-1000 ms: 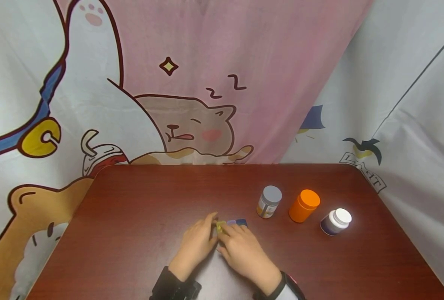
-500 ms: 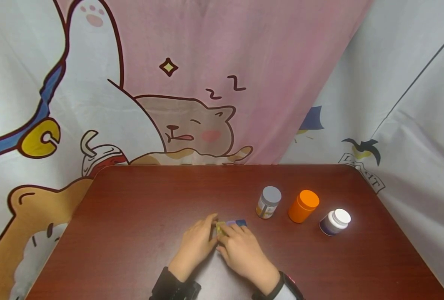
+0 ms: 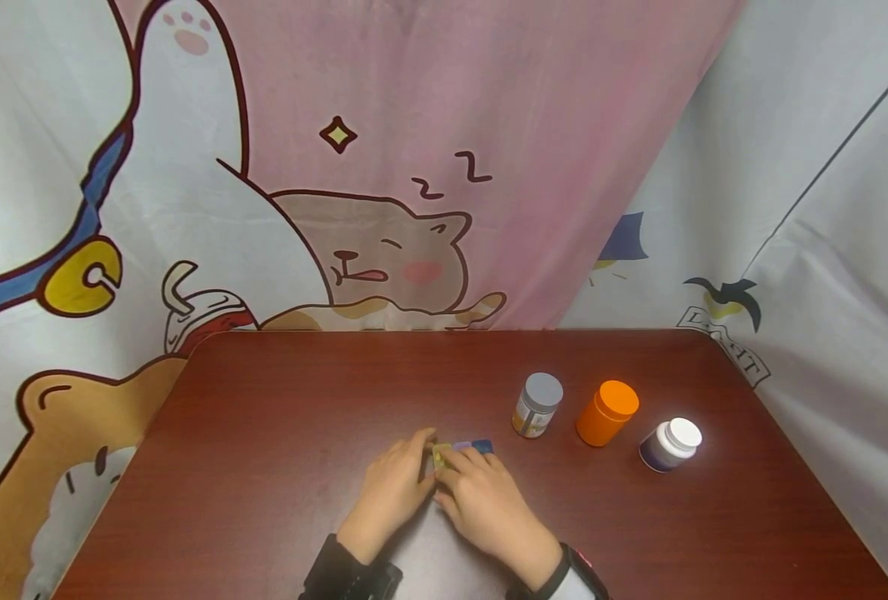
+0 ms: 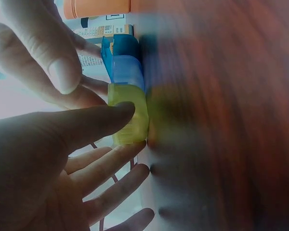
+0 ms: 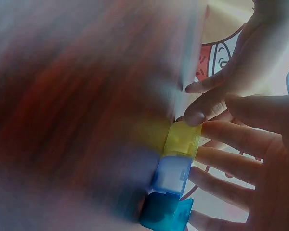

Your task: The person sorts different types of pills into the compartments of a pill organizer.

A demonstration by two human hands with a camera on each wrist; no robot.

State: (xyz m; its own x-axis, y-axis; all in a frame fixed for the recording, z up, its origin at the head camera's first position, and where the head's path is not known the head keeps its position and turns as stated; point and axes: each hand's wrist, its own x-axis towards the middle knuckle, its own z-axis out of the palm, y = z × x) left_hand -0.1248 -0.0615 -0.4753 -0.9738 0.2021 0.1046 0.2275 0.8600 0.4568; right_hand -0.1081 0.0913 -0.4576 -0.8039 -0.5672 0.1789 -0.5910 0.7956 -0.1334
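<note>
A small pill organizer [image 3: 481, 446] with yellow, blue-purple and teal compartments lies on the table between the hands. The left hand [image 3: 390, 483] holds its yellow end [image 4: 127, 113], thumb on the near face and fingertips at the end and far side. In the left wrist view the teal lid [image 4: 106, 57] stands raised. Over the organizer reaches the right hand [image 3: 486, 504], its fairly straight fingers touching along the compartments in the right wrist view, its thumb off to the side. Those fingers hide much of the organizer in the head view.
Right of the hands on the brown table [image 3: 286, 400] stand a grey-lidded jar [image 3: 538, 404], an orange bottle [image 3: 607, 412] and a white-capped bottle [image 3: 670, 444]. A printed curtain [image 3: 564, 125] hangs behind the table's far edge.
</note>
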